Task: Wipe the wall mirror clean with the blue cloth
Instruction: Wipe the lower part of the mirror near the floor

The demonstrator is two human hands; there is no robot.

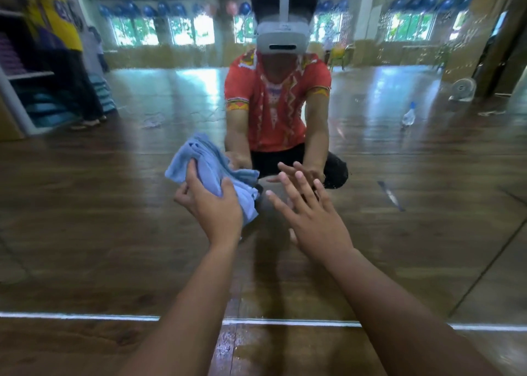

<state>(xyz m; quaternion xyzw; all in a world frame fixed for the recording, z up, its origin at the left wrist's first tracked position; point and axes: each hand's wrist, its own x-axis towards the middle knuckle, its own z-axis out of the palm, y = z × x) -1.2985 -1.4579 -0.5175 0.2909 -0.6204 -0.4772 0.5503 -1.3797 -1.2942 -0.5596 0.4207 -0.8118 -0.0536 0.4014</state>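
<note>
The wall mirror [99,219] fills almost the whole view, its lower edge running as a pale strip near the floor. Water droplets speckle its upper part. My left hand [209,204] grips the bunched blue cloth [209,164] and holds it against the glass, left of centre. My right hand [310,213] is spread with straight fingers at the glass just right of the cloth; its reflection meets the fingertips. My own crouching reflection in a red shirt and white headset sits in the middle of the mirror.
The wooden floor [71,347] lies below the mirror's edge, wet near the centre. Reflected in the glass: a spray bottle [409,116] on the floor at right, a small white fan [463,89], a shelf unit at left and a standing person beside it.
</note>
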